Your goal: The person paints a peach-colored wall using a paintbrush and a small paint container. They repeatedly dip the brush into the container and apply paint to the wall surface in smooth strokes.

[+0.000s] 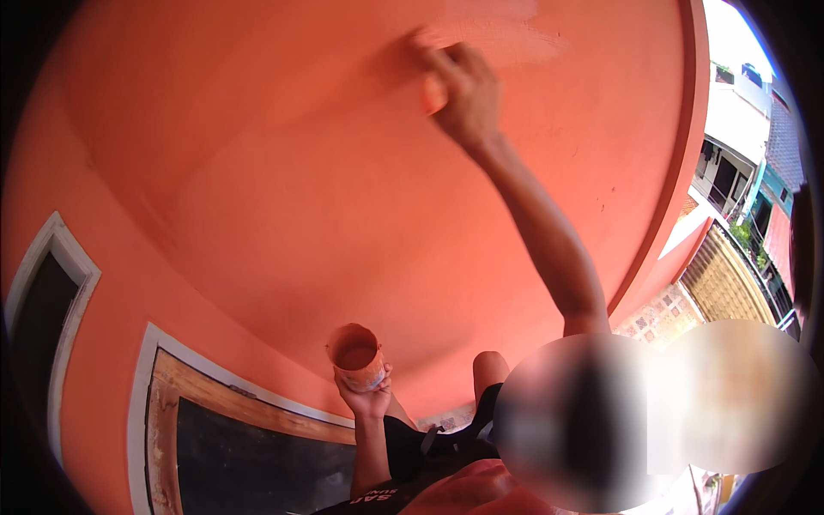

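Note:
My left hand (366, 396) grips a small paint-stained orange can (360, 369) with paint inside, held upright low in the middle of the view. High up, my right hand (468, 99) is closed on what looks like an orange paintbrush (433, 96), its blurred head at the salmon-orange wall (257, 172). A lighter, streaky paint patch (515, 34) shows on the wall just right of the brush. The hand partly hides the brush.
White-framed dark openings (43, 318), one with wooden inner trim (223, 390), line the lower left. A raised wall edge (687, 129) runs down the right. Beyond it are a tan slatted gate (725, 275), patterned tiles (657, 313) and buildings (730, 120). Blurred patches hide the lower right.

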A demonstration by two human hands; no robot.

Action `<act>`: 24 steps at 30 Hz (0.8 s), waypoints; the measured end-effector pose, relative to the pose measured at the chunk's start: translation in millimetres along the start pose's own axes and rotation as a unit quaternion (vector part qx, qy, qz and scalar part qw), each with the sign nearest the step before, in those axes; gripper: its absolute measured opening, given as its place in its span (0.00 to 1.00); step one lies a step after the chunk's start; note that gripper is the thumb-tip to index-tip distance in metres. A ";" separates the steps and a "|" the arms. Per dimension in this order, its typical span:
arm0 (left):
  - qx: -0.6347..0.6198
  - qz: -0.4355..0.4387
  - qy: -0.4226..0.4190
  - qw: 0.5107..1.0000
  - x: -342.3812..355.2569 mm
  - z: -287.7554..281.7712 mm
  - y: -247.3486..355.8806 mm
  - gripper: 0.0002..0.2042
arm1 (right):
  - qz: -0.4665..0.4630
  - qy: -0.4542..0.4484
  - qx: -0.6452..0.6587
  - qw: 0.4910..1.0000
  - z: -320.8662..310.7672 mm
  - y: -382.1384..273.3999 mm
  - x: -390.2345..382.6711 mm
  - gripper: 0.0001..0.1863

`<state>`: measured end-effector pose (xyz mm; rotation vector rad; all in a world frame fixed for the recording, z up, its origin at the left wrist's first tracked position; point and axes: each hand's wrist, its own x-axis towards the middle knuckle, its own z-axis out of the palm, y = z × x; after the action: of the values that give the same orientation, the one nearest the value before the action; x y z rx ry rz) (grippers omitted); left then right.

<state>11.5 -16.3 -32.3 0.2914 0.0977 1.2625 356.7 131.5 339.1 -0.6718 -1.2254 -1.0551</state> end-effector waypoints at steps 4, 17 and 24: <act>0.014 -0.010 -0.029 0.999 2.3 4.1 -5.1 0.40 | -0.036 -0.106 0.209 0.972 53.2 -124.2 -14.7 0.16; 0.007 0.065 0.025 0.998 -45.1 -11.4 48.6 0.35 | 0.356 0.135 -0.061 0.922 -56.6 76.6 -1.6 0.10; -0.018 0.095 -0.010 0.995 -41.3 -15.2 53.8 0.36 | -0.016 0.076 -0.058 0.995 62.2 -116.2 9.6 0.15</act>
<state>-54.3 -38.3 -36.0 0.2859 0.0304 1.4492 225.1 137.0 349.9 -0.6485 -1.0527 -1.1894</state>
